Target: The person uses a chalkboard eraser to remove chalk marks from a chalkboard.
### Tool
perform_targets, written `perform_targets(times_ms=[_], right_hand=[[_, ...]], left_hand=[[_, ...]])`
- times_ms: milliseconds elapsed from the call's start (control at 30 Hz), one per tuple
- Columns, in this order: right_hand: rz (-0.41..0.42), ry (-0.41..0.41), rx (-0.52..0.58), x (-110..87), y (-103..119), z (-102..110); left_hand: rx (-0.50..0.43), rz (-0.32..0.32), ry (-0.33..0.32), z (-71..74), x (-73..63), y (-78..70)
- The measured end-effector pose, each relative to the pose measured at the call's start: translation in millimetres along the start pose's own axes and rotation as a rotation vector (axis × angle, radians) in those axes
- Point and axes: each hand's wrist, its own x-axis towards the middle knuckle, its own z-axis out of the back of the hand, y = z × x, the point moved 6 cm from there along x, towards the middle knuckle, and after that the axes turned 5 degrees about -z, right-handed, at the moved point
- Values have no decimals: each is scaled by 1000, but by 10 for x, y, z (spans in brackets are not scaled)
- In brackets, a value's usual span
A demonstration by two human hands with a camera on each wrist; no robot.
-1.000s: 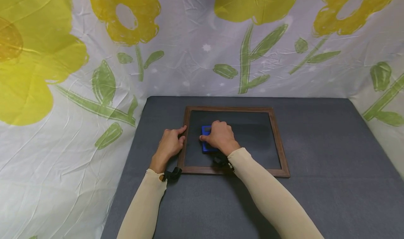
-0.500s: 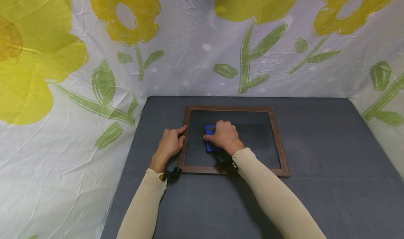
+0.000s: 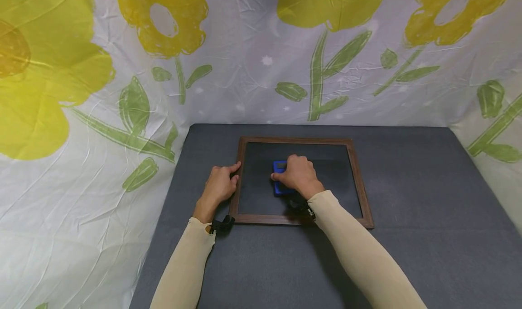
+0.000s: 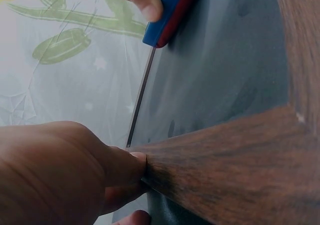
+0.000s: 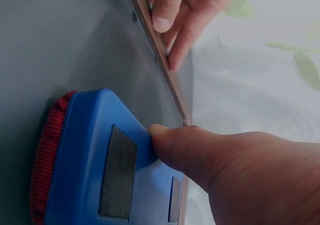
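Observation:
A chalkboard with a dark surface and brown wooden frame (image 3: 297,141) lies flat on the grey table. My right hand (image 3: 300,175) grips a blue chalkboard eraser (image 3: 279,166) on the left-middle part of the board. In the right wrist view the eraser (image 5: 85,155) shows a red ribbed pad on its underside, with my thumb (image 5: 185,147) against its blue body. My left hand (image 3: 219,183) stays at the left side of the frame, index finger and thumb touching its outer edge. Faint smudges mark the board in the left wrist view (image 4: 225,75).
Grey cloth covers the table (image 3: 424,186) on both sides of the board. A white curtain (image 3: 240,73) printed with yellow flowers hangs behind the table and at the sides. Each wrist wears a black strap (image 3: 223,224).
My right hand has slid the eraser a short way to the right across the board. My left hand and the frame stay in place.

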Motion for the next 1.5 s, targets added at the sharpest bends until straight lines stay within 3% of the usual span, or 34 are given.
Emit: perform_targets(times_ms=[1500], right_hand=[[-68, -14, 27, -3, -570, 231]], left_hand=[[-1, -10, 1, 1, -11, -14]])
